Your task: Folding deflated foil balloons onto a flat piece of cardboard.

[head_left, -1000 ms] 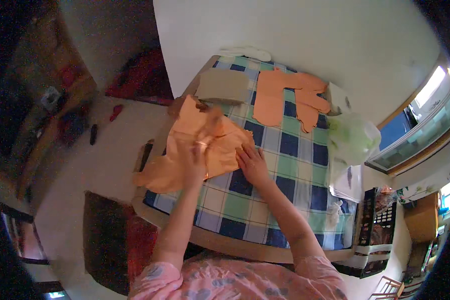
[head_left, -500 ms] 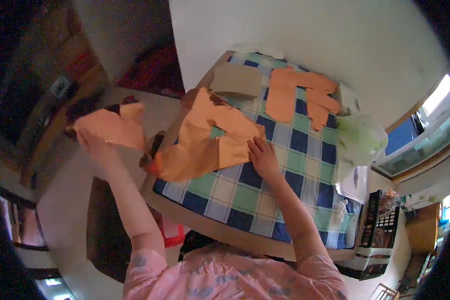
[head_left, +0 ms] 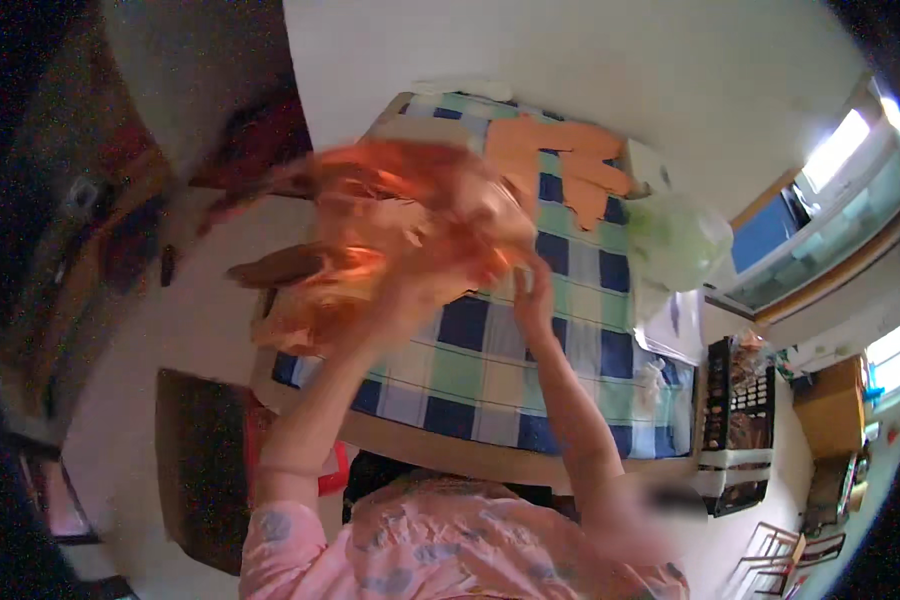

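A thin peach-orange sheet (head_left: 340, 310), crumpled and smeared by motion, is bunched over the left part of a table covered with a blue, green and white checked cloth (head_left: 490, 385). My left hand (head_left: 420, 285) is blurred against the middle of the sheet and appears closed on it. At the sheet's right edge is my right hand (head_left: 533, 295), its bent fingers closed on that edge. Beyond them a flat peach-orange piece (head_left: 580, 165) with strip-like arms lies on the cloth.
A pale green translucent bag (head_left: 675, 240) sits at the table's right edge, above white sheets (head_left: 670, 325). Beside the table stands a black crate (head_left: 740, 410). To the lower left is a dark brown panel (head_left: 200, 460), near a red-edged object (head_left: 335, 470).
My left hand has swung right and inward from the far left, bringing the sheet's left end over the table. The right hand has lifted its fingers from lying flat. The view has shifted slightly.
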Tool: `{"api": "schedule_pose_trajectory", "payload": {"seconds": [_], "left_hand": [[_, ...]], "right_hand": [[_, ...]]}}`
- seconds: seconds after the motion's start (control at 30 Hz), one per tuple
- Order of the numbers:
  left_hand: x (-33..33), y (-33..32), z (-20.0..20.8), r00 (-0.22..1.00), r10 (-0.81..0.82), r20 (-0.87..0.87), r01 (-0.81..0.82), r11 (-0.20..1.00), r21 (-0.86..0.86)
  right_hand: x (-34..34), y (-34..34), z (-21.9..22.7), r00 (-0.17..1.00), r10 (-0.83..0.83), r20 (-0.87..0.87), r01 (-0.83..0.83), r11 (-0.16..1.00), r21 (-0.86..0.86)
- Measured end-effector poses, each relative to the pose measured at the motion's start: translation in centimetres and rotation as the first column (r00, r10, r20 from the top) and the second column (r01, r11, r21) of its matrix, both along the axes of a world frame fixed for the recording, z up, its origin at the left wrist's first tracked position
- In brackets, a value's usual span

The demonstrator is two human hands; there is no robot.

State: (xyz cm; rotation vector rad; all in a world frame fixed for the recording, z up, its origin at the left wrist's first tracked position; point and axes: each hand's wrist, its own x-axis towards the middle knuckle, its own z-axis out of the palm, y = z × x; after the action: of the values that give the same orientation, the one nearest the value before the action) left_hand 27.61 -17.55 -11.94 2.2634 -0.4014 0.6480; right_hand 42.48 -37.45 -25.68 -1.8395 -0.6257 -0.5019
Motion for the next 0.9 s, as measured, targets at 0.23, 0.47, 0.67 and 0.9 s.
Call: {"api": "schedule_pose_trajectory", "payload": {"seconds": [0.23,0.47,0.67,0.9], "left_hand": [[-0.3,-10.8,-11.9,0.91,-0.355,-0.213,0.413,0.811,0.414],[-2.5,-11.6,-14.1,0.847,-0.435,-0.305,0.528,0.759,0.381],[-3.6,-4.1,-10.1,0.884,-0.316,-0.346,0.381,0.914,0.138],[-6.0,22.5,-14.1,0.578,0.804,-0.139,-0.815,0.576,-0.057]], "right_hand": [[-5.2,-12.8,6.9,0.964,-0.267,0.012,0.262,0.952,0.156],[-10.0,-13.6,1.7,0.998,0.041,-0.051,-0.065,0.695,-0.716],[-11.0,-16.2,-3.1,0.967,-0.255,0.015,0.149,0.517,-0.843],[-12.0,-13.0,-0.4,0.978,-0.209,0.027,0.159,0.644,-0.748]]}}
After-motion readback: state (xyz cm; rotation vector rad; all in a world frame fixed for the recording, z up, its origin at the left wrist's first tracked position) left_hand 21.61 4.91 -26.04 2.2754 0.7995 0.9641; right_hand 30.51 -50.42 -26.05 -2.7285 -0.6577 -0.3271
